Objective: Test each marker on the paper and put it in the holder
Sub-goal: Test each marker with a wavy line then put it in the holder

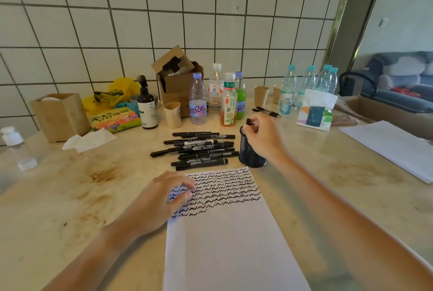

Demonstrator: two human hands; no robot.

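**Black marker held over the mesh holder**

Black and capped, a marker (248,121) sits pinched in the fingertips of the right hand (262,137), its top end poking up above the knuckles. That hand hangs right over the mouth of the holder (250,155), a dark mesh cup standing on the table (70,197) just past the paper's far right corner. How far the marker reaches down into the cup cannot be told, since the hand covers the rim.

The left hand (161,199) lies palm down on the left edge of the paper (225,244), fingers loosely bent, tips touching the sheet, holding nothing. The paper's upper part is filled with rows of black squiggles; the lower part is blank.

Just left of the holder, beyond the paper's top edge, lies a pile of markers (199,147), all black, mostly lying crosswise.

Farther back stand several bottles (228,101), a pump bottle (147,108), paper cups (261,95), a cardboard box (175,80) with its flaps open, a wooden box (61,115) and a yellow bag (114,96). Two pens (267,111) lie behind the right hand, near a tissue pack (315,112). A second stack of white sheets (393,147) lies at the right of the table. A tiled wall (117,21) runs behind everything.
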